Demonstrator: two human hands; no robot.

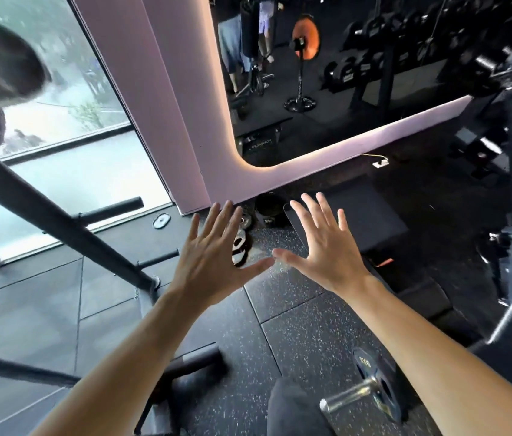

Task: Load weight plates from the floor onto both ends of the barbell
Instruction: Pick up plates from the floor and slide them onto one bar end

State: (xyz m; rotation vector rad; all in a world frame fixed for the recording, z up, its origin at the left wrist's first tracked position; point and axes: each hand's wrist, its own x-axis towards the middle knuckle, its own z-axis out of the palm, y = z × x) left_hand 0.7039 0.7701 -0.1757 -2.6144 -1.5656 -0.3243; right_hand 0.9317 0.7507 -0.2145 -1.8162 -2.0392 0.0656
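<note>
1. Two hands are in view, both empty. The left hand [207, 262] and the right hand [320, 247] are held out flat over the floor with fingers spread and straight, thumb tips almost meeting. Neither touches a plate or the bar.

2. Barbell: one end of the barbell sleeve [350, 396] shows at the lower right, close to the person. One dark weight plate [377, 382] already sits on it, upright, inboard of the bare chrome tip. No collar can be made out. The rest of the bar and its far end are out of frame.

3. Floor stock: a small cluster of loose plates [240, 243] lies on the speckled rubber floor [295, 325] just beyond the left hand's fingers, near the foot of the pink wall panel [185, 121]. They look small and overlap; their count cannot be read. A dark round object [268, 207] stands just behind them; what it is cannot be told.

4. Progress, as a judgement: the near end appears at least partly loaded. With loose plates on the floor and the other end unseen, the task reads as unfinished. The next step is probably a reach forward and down to the cluster.

5. Containers and holders: no bin or tray is visible. The slanted rack frame [59, 215] at the left carries storage pegs [113, 207], and those in view are bare. Dumbbells [374, 26] on a rack appear only in the mirror.

6. Risk noted: the loose plates overlap, so lifting one may shift another.
</note>
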